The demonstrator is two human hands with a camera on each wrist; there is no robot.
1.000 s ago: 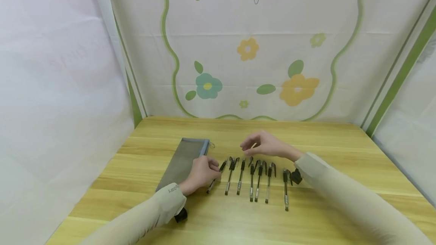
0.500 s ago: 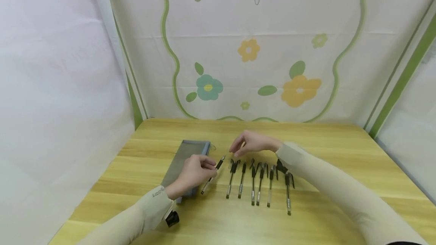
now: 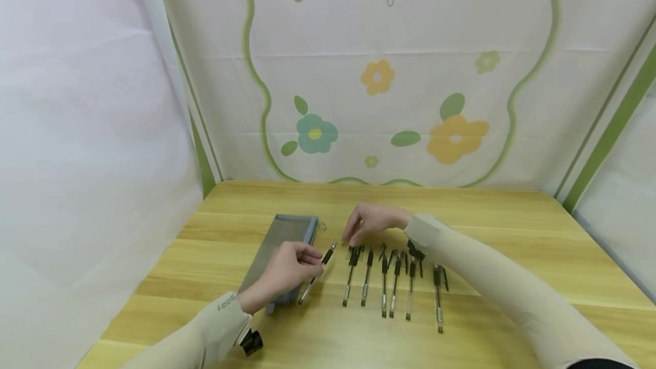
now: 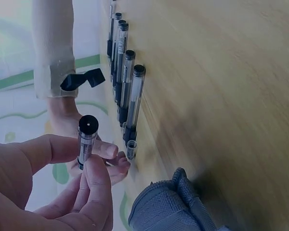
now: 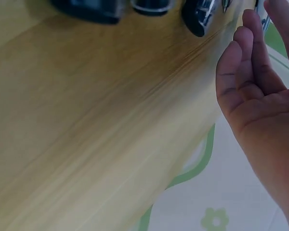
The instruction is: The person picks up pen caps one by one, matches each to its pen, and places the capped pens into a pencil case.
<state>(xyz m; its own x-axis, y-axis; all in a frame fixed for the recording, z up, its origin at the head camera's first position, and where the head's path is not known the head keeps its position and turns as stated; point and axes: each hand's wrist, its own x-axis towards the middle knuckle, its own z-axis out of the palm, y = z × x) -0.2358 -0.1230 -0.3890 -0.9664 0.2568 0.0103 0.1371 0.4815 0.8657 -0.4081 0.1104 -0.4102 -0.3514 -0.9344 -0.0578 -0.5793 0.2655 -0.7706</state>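
Six black-grip gel pens lie across lower centre of frame, nibs toward top, spacing presumably for easy picking. Left hand pinches a seventh gel pen mid-barrel, nib free, beside grey pencil case. Right hand: fingers bent near a clear cap, can't tell if grasping. Worktop has room lower centre; back edge beyond hands.

Wooden tabletop, pale yellow-brown, with bands of grain running left to right; a white fabric backdrop rises behind its far edge. The backdrop bears a wavy green line, orange flowers, a blue-green flower with a yellow centre, green leaves and horizontal creases. White sheets flank the table, a green stripe descending beside the right one. Lighting is soft.
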